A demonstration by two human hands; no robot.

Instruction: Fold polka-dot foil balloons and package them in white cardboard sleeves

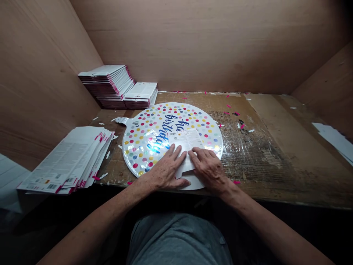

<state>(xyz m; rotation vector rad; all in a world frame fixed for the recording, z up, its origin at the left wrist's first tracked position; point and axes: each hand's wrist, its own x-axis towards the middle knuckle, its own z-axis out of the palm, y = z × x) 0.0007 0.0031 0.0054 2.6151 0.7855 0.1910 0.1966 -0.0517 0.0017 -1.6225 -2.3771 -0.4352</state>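
A flat foil balloon (143,147) with coloured dots and blue "happy birthday" lettering lies on the cardboard-covered bench. On its near part rests a white printed card packet (185,139), with text and a barcode; a cut-out shows at its near end. My left hand (167,167) lies across the packet's left side, fingers stretched and spread, thumb near the cut-out. Bent fingers of my right hand (209,169) press on the packet's right side and grip its edge; that thumb is hidden. The balloon's silver neck (121,120) points left.
Stacked card packets (110,82) stand at the back left, beside a lower stack (142,92). A fanned pile of packets (66,158) lies at the near left. White sheets (335,141) lie at the right. Pink and white scraps dot the cardboard (256,147). Wooden panels (193,44) enclose the bench.
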